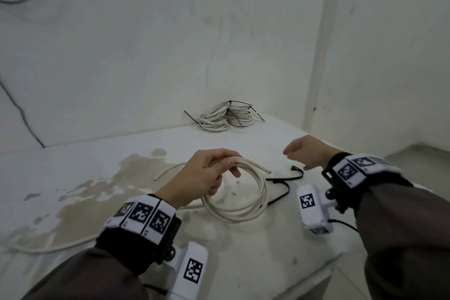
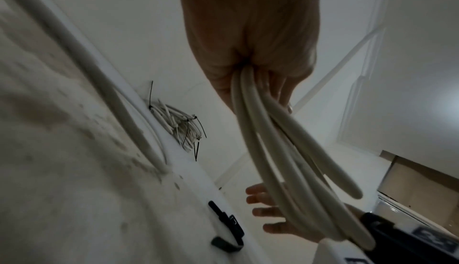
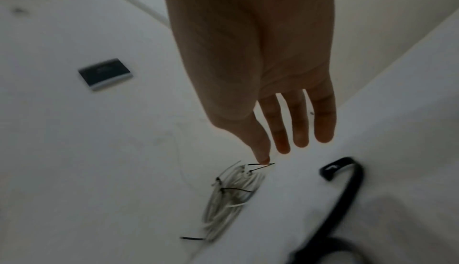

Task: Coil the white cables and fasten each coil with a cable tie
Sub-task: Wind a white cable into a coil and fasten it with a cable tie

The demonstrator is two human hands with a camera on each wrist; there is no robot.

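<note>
My left hand (image 1: 211,173) grips a coil of white cable (image 1: 246,204) at its top and holds it just above the white table (image 1: 267,251). In the left wrist view the loops (image 2: 285,160) hang from the curled fingers (image 2: 248,68). One cut end of the cable (image 1: 339,171) sticks out to the right. My right hand (image 1: 304,151) hovers empty to the right of the coil, fingers (image 3: 300,128) straight. Under it black cable ties (image 1: 285,180) lie on the table, seen close in the right wrist view (image 3: 347,189).
A pile of tied coils (image 1: 226,117) with black tie tails sits at the table's far edge by the wall. A loose white cable (image 1: 48,248) runs along the stained left side. The table's right edge (image 1: 341,258) is near my right arm. A dark flat object (image 3: 105,73) lies on the floor.
</note>
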